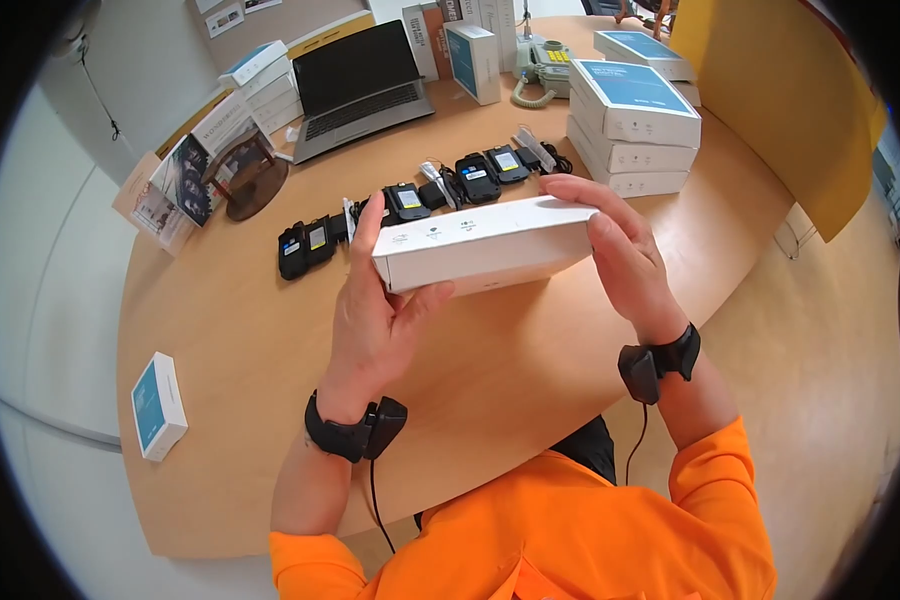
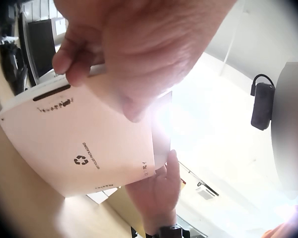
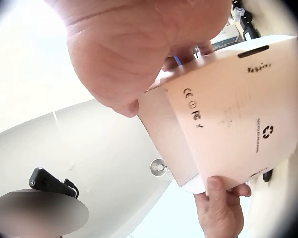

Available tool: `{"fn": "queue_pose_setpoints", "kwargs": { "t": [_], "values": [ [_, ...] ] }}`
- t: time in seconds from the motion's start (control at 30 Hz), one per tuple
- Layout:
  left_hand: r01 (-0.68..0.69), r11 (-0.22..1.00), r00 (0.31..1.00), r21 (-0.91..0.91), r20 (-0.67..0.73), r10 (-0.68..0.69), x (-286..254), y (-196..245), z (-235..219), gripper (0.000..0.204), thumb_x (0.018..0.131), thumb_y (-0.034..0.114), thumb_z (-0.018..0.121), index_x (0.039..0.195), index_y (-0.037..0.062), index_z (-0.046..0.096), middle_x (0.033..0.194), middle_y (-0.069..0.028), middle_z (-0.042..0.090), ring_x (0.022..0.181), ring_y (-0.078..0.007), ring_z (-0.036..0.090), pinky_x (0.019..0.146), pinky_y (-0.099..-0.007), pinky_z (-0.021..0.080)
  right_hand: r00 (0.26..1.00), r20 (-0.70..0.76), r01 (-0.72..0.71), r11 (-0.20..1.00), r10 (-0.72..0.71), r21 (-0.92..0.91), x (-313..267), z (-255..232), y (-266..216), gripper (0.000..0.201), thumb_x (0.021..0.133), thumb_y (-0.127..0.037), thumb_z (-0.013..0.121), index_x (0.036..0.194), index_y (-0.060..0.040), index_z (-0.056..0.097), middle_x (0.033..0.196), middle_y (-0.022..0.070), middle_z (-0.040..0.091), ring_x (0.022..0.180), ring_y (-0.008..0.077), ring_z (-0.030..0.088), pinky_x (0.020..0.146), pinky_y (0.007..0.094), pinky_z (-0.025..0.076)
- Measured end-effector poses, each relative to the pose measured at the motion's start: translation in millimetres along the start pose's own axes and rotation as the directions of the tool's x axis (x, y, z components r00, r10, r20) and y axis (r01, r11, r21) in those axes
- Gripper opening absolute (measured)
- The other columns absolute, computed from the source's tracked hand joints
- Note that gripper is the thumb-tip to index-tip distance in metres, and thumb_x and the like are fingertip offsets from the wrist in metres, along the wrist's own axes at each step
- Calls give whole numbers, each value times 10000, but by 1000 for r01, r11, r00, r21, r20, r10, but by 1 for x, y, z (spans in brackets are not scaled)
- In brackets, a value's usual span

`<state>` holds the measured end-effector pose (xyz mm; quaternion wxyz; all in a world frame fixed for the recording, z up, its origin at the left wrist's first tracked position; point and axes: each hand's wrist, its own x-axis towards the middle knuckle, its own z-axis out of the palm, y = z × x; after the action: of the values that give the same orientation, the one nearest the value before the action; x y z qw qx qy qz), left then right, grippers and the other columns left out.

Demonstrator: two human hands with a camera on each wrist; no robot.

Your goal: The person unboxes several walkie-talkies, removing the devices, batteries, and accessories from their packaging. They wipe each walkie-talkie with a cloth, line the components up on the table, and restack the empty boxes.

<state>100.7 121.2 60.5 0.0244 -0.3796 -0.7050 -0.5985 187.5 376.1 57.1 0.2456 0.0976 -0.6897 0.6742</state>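
Observation:
Both hands hold a white cardboard box (image 1: 480, 262) above the table, tilted so that a narrow side with small printed icons faces up. My left hand (image 1: 370, 325) grips its left end, thumb on the near face and fingers along the far side. The right hand (image 1: 628, 262) holds the opposite end, fingers over the top edge. In the left wrist view, the box's underside (image 2: 64, 144) carries a recycling mark and a dark slot. CE and FCC marks show on the box (image 3: 228, 109) in the right wrist view. Beyond it lie several black handheld devices (image 1: 478, 178) with cables.
A laptop (image 1: 365, 100) stands open at the back left, beside brochures (image 1: 185, 180) and a round brown stand (image 1: 245, 180). Stacked white-and-blue boxes (image 1: 635, 125) and a telephone (image 1: 548, 68) are at the back right. One small box (image 1: 160, 405) lies near the left edge.

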Motion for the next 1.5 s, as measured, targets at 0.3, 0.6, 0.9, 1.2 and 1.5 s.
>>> {"fn": "queue_pose_setpoints", "kwargs": {
  "t": [0.3,0.6,0.9,1.2,1.5],
  "values": [
    [258,950,963,-174,121,-239,3,1,-27,543,1023,306,574,1498,88,426,1090,-24,592,801,-58,527,696,-215,462,997,65,-41,998,37,57,5,-2,8,400,927,-135,506,1293,-42,637,1443,83,521,1314,176,448,1054,311,359],
    [309,934,949,-179,1,-314,-42,3,-23,561,992,338,611,1443,53,438,1253,-111,570,747,-77,574,662,-246,504,986,167,81,885,-4,-458,-30,-10,-11,738,771,-50,740,1441,-15,433,1418,162,542,1350,279,488,1099,434,396],
    [655,472,651,-590,124,-749,-128,26,-69,769,938,432,647,1503,58,283,1161,-157,578,617,-168,620,552,-293,560,638,743,700,556,-205,-448,-74,67,3,574,656,-16,792,1156,-65,513,1323,175,553,1185,434,559,959,508,505],
    [173,749,538,-639,-575,-616,-230,2,-175,401,936,304,627,1263,108,502,940,-61,681,675,-149,655,588,-312,566,885,461,362,729,-72,-581,-70,52,-7,708,750,43,695,1411,-6,447,1457,239,447,1338,420,457,1089,468,403],
    [10,934,73,-357,-931,-357,-297,-9,-410,297,937,328,653,1113,98,589,877,-47,612,679,-147,559,585,-269,466,992,-89,-123,621,86,-774,-118,-37,46,477,940,-4,550,1412,-11,486,1438,136,502,1314,275,491,1069,418,417]
  ]
}}
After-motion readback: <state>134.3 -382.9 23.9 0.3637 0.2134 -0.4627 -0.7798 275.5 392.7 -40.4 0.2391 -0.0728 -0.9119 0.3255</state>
